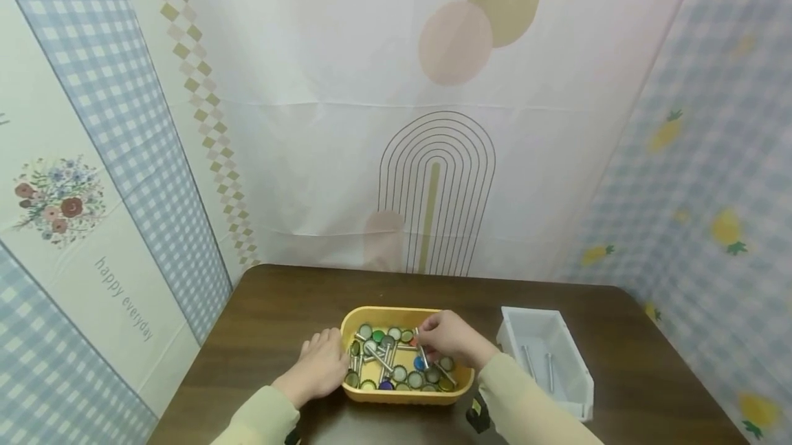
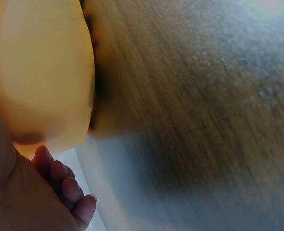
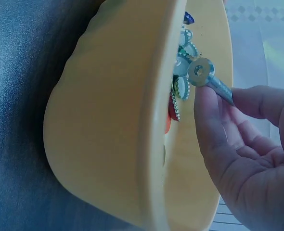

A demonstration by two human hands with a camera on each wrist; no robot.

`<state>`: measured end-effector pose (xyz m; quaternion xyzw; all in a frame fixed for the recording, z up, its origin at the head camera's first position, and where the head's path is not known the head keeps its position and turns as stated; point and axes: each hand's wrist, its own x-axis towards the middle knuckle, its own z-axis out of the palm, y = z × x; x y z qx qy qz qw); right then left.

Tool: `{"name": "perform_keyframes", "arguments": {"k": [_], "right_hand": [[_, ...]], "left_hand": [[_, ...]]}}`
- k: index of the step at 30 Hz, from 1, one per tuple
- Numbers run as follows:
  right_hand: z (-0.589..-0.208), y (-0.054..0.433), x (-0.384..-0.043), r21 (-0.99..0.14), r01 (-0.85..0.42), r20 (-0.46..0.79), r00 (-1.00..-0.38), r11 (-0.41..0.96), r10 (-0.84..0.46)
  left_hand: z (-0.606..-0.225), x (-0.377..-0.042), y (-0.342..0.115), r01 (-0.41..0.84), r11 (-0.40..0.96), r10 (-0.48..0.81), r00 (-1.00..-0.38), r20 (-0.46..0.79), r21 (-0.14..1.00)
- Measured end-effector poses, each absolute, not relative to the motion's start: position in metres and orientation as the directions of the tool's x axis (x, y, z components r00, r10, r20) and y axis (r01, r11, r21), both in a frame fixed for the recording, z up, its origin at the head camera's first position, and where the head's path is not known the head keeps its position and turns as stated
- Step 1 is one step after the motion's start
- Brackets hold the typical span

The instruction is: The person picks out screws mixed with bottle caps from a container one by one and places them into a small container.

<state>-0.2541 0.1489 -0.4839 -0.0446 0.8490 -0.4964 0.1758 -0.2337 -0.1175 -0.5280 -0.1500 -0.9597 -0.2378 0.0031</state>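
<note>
Between thumb and fingertips my right hand (image 1: 456, 338) pinches a silvery bolt (image 3: 201, 72), its flat head with a hex socket showing in the right wrist view. The bolt is over the yellow plastic basket (image 1: 396, 398), which holds several bottle caps (image 1: 399, 373) and other bolts (image 1: 379, 357). In the head view my left hand (image 1: 324, 364) lies along the basket's left end, palm side against its outer wall. The left wrist view shows the fingertips (image 2: 72, 190) by the basket's smooth yellow wall (image 2: 43, 72).
To the right of the basket stands a white plastic bin (image 1: 578, 362) with two bolts (image 1: 549, 373) lying in it. Both containers are on a dark wooden table (image 1: 278, 307). Patterned cloths (image 1: 309, 156) hang behind the table and at both sides.
</note>
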Motion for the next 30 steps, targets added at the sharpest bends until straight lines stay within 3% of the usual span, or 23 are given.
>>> {"name": "perform_keyframes", "arguments": {"k": [10, 30], "right_hand": [[-0.483, 0.155, -0.26, -0.915, 0.174, -0.256, -0.948, 0.364, -0.19], [-0.473, 0.186, -0.266, -0.939, 0.166, -0.208, -0.972, 0.302, -0.11]], "left_hand": [[-0.529, -0.235, -0.115, 0.289, 0.839, 0.282, -0.956, 0.086, 0.46], [-0.529, -0.235, -0.118, 0.266, 0.849, 0.275, -0.96, 0.047, 0.457]]}}
